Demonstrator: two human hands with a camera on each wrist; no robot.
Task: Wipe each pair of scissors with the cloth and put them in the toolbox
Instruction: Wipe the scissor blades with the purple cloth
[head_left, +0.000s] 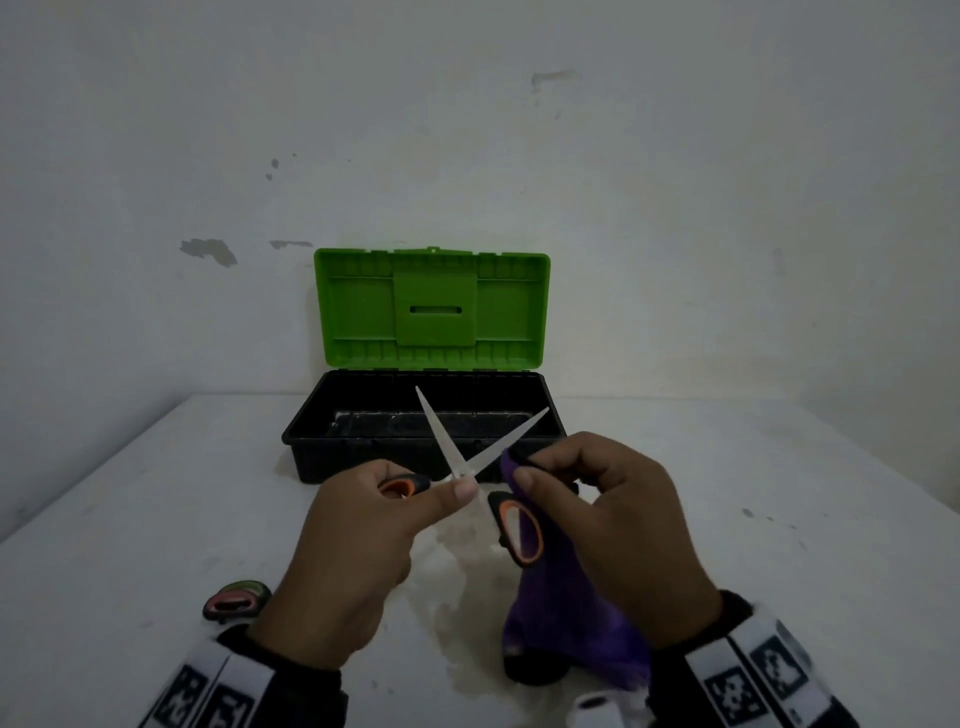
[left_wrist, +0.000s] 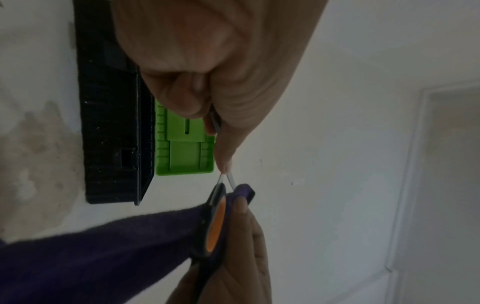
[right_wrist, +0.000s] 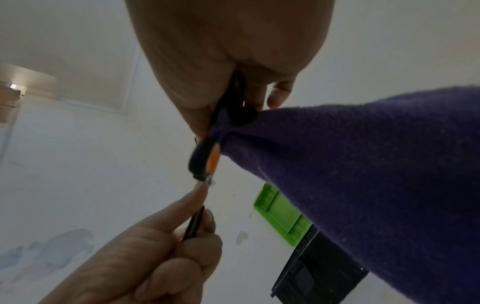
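Open scissors (head_left: 457, 457) with black and orange handles are held in an X above the table, in front of the toolbox (head_left: 311, 447). My left hand (head_left: 436, 491) grips one handle, its thumb by the pivot. My right hand (head_left: 519, 467) pinches the purple cloth (head_left: 566, 613) around the base of the right blade. The other handle (head_left: 517, 535) hangs free against the cloth. The left wrist view shows that handle (left_wrist: 215, 222) and the cloth (left_wrist: 91, 257). In the right wrist view the cloth (right_wrist: 363, 174) hangs from my right hand (right_wrist: 246, 98).
The toolbox has a black base and an upright green lid (head_left: 431, 306), close to the wall. Another pair of scissors with a pink and green handle (head_left: 236, 600) lies at the lower left. A dark object (head_left: 535, 670) lies under the cloth's end. A white object (head_left: 597, 712) sits at the bottom edge.
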